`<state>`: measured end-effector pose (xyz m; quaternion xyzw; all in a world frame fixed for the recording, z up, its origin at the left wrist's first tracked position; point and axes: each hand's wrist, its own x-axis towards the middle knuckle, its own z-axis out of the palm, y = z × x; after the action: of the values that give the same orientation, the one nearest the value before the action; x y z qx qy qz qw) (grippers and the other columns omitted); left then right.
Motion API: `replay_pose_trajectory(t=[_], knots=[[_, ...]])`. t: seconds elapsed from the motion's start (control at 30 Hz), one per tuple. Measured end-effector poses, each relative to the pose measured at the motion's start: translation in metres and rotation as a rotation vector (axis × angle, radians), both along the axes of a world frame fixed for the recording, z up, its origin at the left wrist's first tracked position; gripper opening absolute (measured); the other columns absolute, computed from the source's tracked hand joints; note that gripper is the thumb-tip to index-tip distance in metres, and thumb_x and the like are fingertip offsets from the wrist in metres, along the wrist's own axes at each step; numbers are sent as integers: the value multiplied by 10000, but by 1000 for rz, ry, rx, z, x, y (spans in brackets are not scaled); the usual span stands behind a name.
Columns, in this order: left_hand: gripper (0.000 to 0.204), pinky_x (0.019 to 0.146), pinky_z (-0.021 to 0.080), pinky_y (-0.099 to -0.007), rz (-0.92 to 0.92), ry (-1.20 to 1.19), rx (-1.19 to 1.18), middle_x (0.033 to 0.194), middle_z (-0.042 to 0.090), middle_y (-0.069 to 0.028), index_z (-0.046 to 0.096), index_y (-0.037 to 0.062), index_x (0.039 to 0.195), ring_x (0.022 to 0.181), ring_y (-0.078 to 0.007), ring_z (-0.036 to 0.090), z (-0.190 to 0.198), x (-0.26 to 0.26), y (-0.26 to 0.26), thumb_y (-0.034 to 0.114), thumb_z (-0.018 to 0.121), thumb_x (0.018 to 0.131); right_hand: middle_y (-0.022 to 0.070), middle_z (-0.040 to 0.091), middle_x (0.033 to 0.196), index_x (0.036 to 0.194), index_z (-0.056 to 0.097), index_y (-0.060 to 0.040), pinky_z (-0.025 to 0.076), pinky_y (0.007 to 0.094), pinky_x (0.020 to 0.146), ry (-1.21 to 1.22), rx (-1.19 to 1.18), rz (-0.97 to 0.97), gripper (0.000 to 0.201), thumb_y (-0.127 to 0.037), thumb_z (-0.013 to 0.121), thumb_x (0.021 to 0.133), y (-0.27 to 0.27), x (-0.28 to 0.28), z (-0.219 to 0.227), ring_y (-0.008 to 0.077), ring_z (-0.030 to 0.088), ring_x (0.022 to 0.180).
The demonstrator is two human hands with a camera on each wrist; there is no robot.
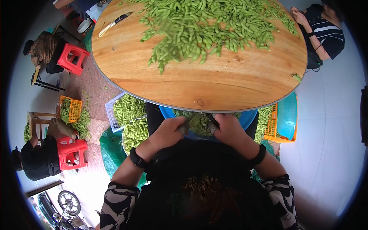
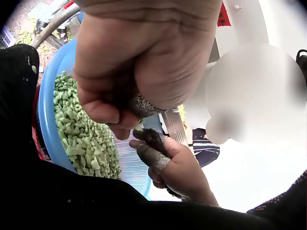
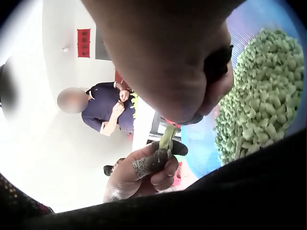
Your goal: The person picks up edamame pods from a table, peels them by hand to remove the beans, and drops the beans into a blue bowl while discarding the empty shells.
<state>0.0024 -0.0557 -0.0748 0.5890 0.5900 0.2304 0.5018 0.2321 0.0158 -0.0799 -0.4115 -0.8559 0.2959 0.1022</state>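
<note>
Close together over a blue basket (image 1: 251,119), both hands work at one green soybean pod. Thumb and finger of my left hand (image 1: 168,132) pinch the pod (image 3: 167,139), which sticks up from the fingertips in the right wrist view. My right hand (image 1: 233,132) is right beside it, fingers curled round a small black-handled tool (image 3: 218,64); its working end is hidden by the hand. Thumb and fingertips are dark-stained, with grey tape (image 2: 163,163) round the right thumb. Shelled beans (image 2: 91,143) fill much of the basket below.
Ahead is a round wooden table (image 1: 184,90) with a heap of pods (image 1: 207,30) and a black-handled knife (image 1: 115,23). A white crate (image 1: 113,113) and an orange crate (image 1: 271,132) flank the lap. Other people sit around, some on red stools (image 1: 73,57).
</note>
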Motion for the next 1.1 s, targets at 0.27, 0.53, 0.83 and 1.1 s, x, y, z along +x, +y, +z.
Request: replay_pose_trajectory(t=[0.27, 0.53, 0.83, 1.1], knots=[[133, 613, 462, -303, -62, -184, -133, 745, 602, -116, 607, -1, 906, 681, -204, 585, -14, 24, 21, 69, 547, 809, 236, 589, 758, 782, 539, 21, 475, 457, 632, 226, -146, -32, 170, -119, 606, 714, -2, -1, -10, 416, 599, 739], [233, 714, 513, -328, -50, 45, 9, 826, 649, -95, 622, -6, 1013, 770, -163, 618, -42, 34, 27, 59, 566, 797, 241, 588, 808, 843, 512, 22, 481, 507, 698, 107, 7, -31, 186, -93, 567, 708, -11, -6, -12, 433, 593, 805], [415, 813, 521, -368, 192, -151, 171, 1042, 650, -151, 611, 1, 1103, 928, -288, 649, -63, 33, 34, -79, 579, 698, 204, 635, 1105, 1159, 579, 4, 476, 384, 889, 351, -275, -175, 402, -52, 600, 762, 2, -1, -51, 325, 608, 1050], [314, 810, 508, -397, -54, 266, 611, 1023, 632, -209, 622, -2, 1058, 970, -396, 603, -55, 31, 35, 12, 627, 745, 210, 656, 1039, 1137, 589, 15, 490, 400, 861, 508, -225, -192, 398, -96, 590, 754, 1, -8, -68, 357, 637, 990]])
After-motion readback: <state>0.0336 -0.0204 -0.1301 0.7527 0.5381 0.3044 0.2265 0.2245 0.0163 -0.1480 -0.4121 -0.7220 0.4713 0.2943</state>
